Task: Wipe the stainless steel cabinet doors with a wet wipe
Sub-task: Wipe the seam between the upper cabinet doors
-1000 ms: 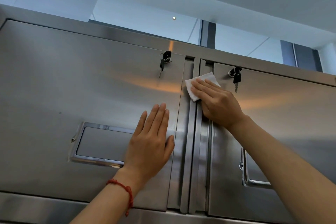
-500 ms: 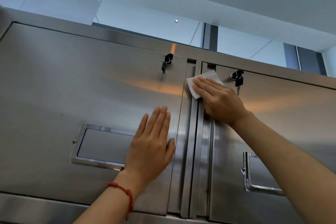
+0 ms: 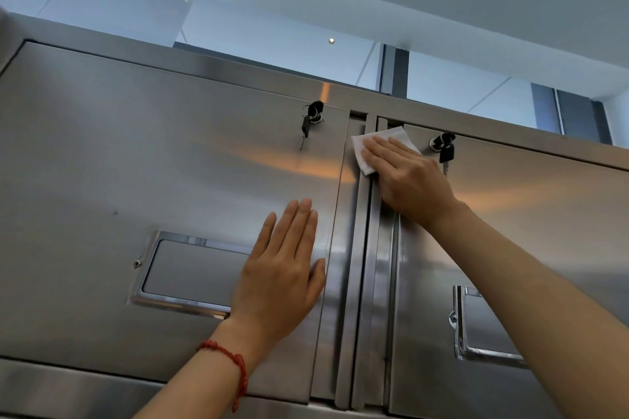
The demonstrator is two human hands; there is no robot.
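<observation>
Leftmost, recessed handle (image 3: 190, 274) set in left cabinet door (image 3: 136, 163), partly covered by left hand (image 3: 282, 269), flat on the steel, fingers straight, holding nothing (red bracelet (image 3: 231, 364) at wrist). Keys (image 3: 309, 122) hanging from lock above. Centre: wet wipe (image 3: 367, 150) pressed to the door seam under right hand (image 3: 408, 180), fingers extended. Second key set (image 3: 444, 150) just beside, on right cabinet door (image 3: 544, 231).

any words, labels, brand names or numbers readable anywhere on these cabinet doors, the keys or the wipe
None can be read.
Left door and right door: bare steel, no label or number.
Keys in the left lock and right lock: black heads, any marking too small to tell.
Wet wipe under the right hand: plain white.
</observation>
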